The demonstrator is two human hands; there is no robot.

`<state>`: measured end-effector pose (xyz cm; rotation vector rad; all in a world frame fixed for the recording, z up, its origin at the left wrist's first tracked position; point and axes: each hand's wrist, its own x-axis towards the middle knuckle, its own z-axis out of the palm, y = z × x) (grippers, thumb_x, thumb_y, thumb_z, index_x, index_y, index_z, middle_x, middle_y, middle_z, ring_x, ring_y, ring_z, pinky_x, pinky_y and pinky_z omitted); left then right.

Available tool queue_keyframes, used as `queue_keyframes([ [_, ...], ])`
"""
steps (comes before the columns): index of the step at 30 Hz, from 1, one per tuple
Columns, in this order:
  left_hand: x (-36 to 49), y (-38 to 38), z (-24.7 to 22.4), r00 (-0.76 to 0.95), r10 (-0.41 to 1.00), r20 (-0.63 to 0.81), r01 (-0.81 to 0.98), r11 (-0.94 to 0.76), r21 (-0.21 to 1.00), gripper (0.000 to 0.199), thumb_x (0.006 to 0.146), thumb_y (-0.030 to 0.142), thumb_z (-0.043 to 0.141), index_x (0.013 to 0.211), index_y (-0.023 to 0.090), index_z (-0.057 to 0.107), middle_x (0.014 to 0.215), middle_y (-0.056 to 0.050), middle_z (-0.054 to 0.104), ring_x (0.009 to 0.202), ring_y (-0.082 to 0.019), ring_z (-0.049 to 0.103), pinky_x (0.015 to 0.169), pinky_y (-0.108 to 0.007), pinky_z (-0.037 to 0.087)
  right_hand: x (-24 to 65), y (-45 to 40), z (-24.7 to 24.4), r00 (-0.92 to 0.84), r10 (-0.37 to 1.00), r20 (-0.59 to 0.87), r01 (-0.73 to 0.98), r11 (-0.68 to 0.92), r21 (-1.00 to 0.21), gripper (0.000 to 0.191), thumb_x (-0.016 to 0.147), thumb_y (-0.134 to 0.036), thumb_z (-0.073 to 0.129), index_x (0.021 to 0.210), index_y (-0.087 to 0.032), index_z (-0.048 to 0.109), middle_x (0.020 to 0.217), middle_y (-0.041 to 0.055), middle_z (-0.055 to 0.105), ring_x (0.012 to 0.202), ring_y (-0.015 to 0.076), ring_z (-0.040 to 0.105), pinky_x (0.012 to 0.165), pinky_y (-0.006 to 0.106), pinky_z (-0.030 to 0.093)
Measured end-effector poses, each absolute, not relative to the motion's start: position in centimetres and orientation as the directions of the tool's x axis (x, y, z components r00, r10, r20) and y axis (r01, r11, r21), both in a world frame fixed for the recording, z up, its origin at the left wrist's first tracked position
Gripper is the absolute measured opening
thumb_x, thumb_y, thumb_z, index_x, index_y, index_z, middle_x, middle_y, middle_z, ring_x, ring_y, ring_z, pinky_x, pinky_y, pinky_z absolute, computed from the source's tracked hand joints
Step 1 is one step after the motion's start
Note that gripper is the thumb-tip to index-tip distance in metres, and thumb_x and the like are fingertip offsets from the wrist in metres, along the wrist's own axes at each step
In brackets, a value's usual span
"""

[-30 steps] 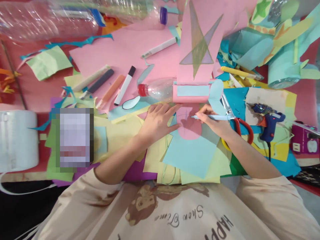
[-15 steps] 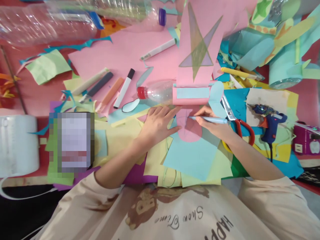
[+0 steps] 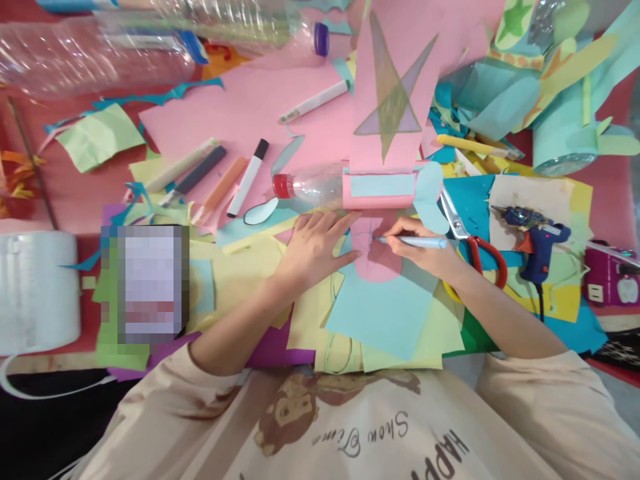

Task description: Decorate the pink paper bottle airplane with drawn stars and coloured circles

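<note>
A rounded pink paper piece lies on a light blue sheet, with faint lines drawn on it. Flat at its left edge rests my left hand, fingers spread and holding nothing. My right hand grips a light blue pen, its tip on the pink piece. Just above both hands lies a clear bottle with a red cap, wrapped in pink and light blue paper. A pink strip bearing a drawn star extends upward from the wrap.
Scissors with red and yellow handles lie beside my right forearm. Farther right are a blue glue gun and a purple box. Several markers lie at left, large clear bottles at top left, a blurred-out device below.
The pen tip has shifted slightly left and down on the pink piece, with my right hand. My left hand stays put. The view has moved a little.
</note>
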<state>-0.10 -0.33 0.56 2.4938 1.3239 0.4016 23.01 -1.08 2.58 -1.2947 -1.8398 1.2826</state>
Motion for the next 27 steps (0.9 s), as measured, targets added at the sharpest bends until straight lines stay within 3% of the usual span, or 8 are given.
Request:
queue_keyframes([
  [6, -0.19, -0.34, 0.51, 0.538, 0.837, 0.105, 0.755, -0.533, 0.381, 0.056, 0.084, 0.042, 0.062, 0.135, 0.021, 0.049, 0.093, -0.007, 0.063, 0.09, -0.025, 0.057, 0.086, -0.039, 0.04, 23.34, -1.22, 2.17, -0.434, 0.891, -0.136, 0.38, 0.044, -0.924, 0.015, 0.086, -0.03, 0.059, 0.075, -0.019, 0.058, 0.068, -0.0029, 0.056, 0.06, 0.0094, 0.045, 0.058, 0.025, 0.034],
  [19, -0.2, -0.27, 0.49, 0.531, 0.842, 0.092, 0.751, -0.519, 0.409, 0.056, 0.084, 0.043, 0.062, 0.134, 0.021, 0.05, 0.094, -0.007, 0.062, 0.092, -0.026, 0.057, 0.086, -0.039, 0.039, 23.41, -1.19, 2.44, -0.475, 0.856, -0.203, 0.4, 0.005, -0.916, 0.016, 0.081, -0.031, 0.063, 0.071, -0.019, 0.059, 0.069, -0.0019, 0.058, 0.061, 0.0101, 0.048, 0.056, 0.024, 0.035],
  [27, -0.22, -0.29, 0.4, 0.536, 0.839, 0.1, 0.754, -0.528, 0.39, 0.057, 0.083, 0.044, 0.063, 0.134, 0.021, 0.05, 0.093, -0.007, 0.062, 0.09, -0.025, 0.057, 0.085, -0.039, 0.04, 23.25, -1.21, 2.48, -0.438, 0.883, -0.169, 0.386, 0.015, -0.922, 0.012, 0.084, -0.028, 0.06, 0.076, -0.019, 0.06, 0.069, -0.0027, 0.056, 0.06, 0.0092, 0.046, 0.057, 0.024, 0.035],
])
